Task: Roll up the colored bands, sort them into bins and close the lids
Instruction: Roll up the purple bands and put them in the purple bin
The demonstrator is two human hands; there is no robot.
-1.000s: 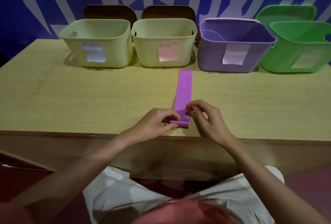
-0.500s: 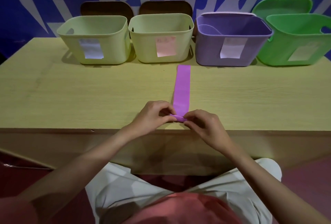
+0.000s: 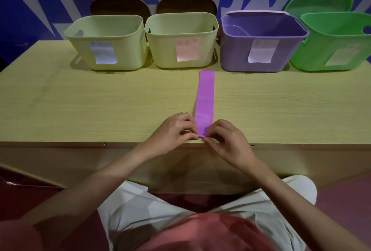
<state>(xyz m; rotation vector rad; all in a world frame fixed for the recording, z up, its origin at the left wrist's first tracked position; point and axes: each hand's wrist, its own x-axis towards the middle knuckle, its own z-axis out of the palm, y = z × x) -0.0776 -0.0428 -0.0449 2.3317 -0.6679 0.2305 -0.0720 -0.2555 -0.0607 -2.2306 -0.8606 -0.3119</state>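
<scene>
A purple band point(image 3: 205, 98) lies flat on the wooden table point(image 3: 100, 106), running from near the front edge toward the bins. Its near end is curled into a small roll. My left hand point(image 3: 176, 128) pinches that roll from the left and my right hand point(image 3: 226, 136) pinches it from the right. At the back stand two pale yellow bins point(image 3: 106, 44) point(image 3: 180, 42), a purple bin point(image 3: 261, 50) and a green bin point(image 3: 333, 46), all open. A band lies inside the purple bin.
Two brown lids point(image 3: 120, 7) point(image 3: 186, 5) lean behind the yellow bins. A green lid point(image 3: 319, 2) stands behind the green bin. Each bin carries a paper label on its front. The table's front edge point(image 3: 80, 143) lies just below my hands.
The folded near end of the purple band has been tightened into a small roll at the table's front edge. Both hands stayed on it, shifting slightly toward me.
</scene>
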